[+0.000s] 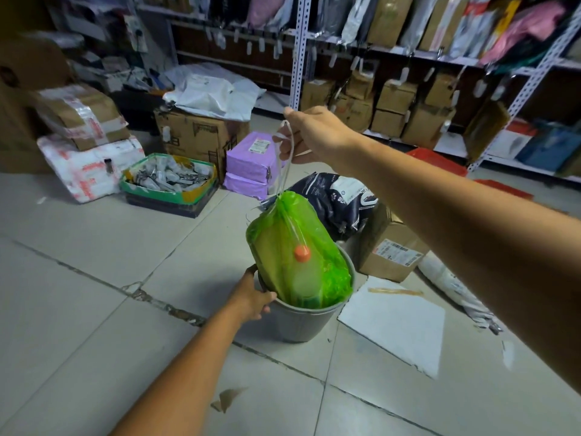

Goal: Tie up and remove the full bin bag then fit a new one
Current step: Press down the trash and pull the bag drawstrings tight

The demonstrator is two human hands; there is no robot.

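Observation:
A full green bin bag [292,250] sticks up out of a small grey bin [298,320] on the tiled floor, its lower part still inside. A bottle with an orange cap shows through the plastic. The bag's mouth is drawn tight by a white drawstring [284,162]. My right hand [309,136] grips that drawstring well above the bin and holds the bag hanging from it. My left hand [251,298] grips the bin's near left rim, thumb inside.
A white board [396,319] lies flat right of the bin. Cardboard boxes [390,247], a dark parcel [336,199], purple parcels [251,165] and a green-edged tray of scraps [169,184] crowd the floor behind. Metal shelving [408,58] packed with parcels lines the back wall.

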